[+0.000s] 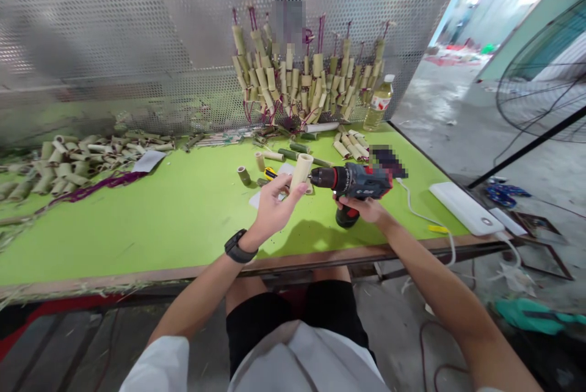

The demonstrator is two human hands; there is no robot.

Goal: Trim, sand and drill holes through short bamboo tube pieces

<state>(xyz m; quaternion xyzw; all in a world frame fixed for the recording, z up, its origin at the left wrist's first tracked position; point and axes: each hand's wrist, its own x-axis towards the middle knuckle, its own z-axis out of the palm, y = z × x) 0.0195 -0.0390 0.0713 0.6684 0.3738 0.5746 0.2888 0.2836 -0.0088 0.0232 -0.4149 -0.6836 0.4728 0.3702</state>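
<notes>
A short pale bamboo tube stands nearly upright in my left hand, its open end facing up and the fingers closed around its lower part. My right hand grips the handle of a grey and red cordless drill. The drill points left, and its chuck is close beside the tube's right side. Whether the bit has entered the tube wall cannot be made out. Behind my left hand lie a yellow and black tool and a few more bamboo pieces.
Strung bamboo tubes hang on the perforated metal panel. A pile of cut tubes and purple cord lie on the left of the green table. On the right are a bottle, a white power bank and a fan.
</notes>
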